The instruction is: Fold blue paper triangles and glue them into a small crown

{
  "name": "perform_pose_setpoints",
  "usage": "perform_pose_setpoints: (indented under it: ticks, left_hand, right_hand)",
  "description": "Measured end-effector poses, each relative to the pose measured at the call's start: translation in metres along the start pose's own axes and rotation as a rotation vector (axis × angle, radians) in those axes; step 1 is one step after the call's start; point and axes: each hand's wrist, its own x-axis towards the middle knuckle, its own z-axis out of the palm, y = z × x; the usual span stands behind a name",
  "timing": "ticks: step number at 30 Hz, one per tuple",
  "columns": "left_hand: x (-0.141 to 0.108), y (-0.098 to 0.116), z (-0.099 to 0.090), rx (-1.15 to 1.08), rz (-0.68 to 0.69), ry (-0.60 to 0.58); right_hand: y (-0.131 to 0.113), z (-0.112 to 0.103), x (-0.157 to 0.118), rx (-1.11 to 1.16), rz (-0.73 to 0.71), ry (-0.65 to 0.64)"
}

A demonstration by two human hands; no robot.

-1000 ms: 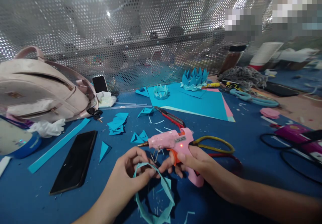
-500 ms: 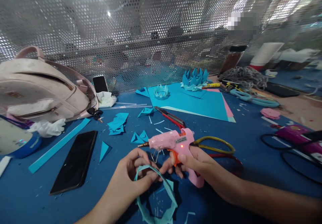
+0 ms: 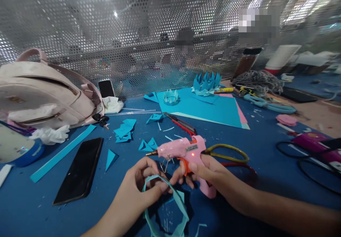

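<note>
My left hand [image 3: 145, 185] pinches the top edge of a light blue folded-paper ring [image 3: 183, 212], thumb inside and fingers behind. A pink hot glue gun [image 3: 183, 147] with an orange trigger and a lit red light is gripped in my right hand [image 3: 205, 169]. Its nozzle points left, above my left fingers. My right fingertips come close to the ring's upper edge; whether they touch it I cannot tell. Folded blue paper triangles [image 3: 147, 145] lie just beyond the nozzle, and a single triangle [image 3: 111, 160] rests farther left.
A black phone [image 3: 80, 171] and a blue paper strip [image 3: 62, 154] lie left, near a pink backpack [image 3: 48, 91]. Beyond the glue gun are a box cutter [image 3: 181, 123], yellow-handled scissors [image 3: 229, 150] and blue sheets [image 3: 197, 111] bearing paper crowns [image 3: 206, 84]. A perforated metal screen [image 3: 149, 45] stands behind.
Almost nothing differs. The lower part of the paper ring has shifted very slightly; both hands and the glue gun hold the same position.
</note>
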Motion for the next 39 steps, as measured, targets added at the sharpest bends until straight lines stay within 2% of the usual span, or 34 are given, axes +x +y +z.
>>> perform_pose_setpoints:
  ticks: [13,23,28,31,36,39]
  left_hand:
    - [0.0,-0.003,-0.003,0.019,-0.002,-0.035]
    - [0.0,-0.01,0.003,-0.055,0.031,0.038]
    - [0.001,-0.007,0.0,-0.073,0.008,0.017]
    - [0.001,-0.003,-0.004,-0.023,0.019,-0.005]
    - [-0.003,0.001,-0.014,0.14,0.088,0.109]
    - [-0.004,0.003,-0.022,0.236,0.103,0.168]
  right_hand:
    - [0.0,-0.001,0.001,0.014,-0.015,-0.009]
    - [0.002,0.001,0.0,0.003,0.025,0.024]
    - [0.005,-0.002,0.005,0.026,-0.072,-0.008]
    - [0.005,-0.005,0.008,0.062,-0.138,0.021]
    - [0.001,-0.009,0.008,0.104,-0.206,0.103]
    - [0.001,-0.012,0.01,0.125,-0.215,0.082]
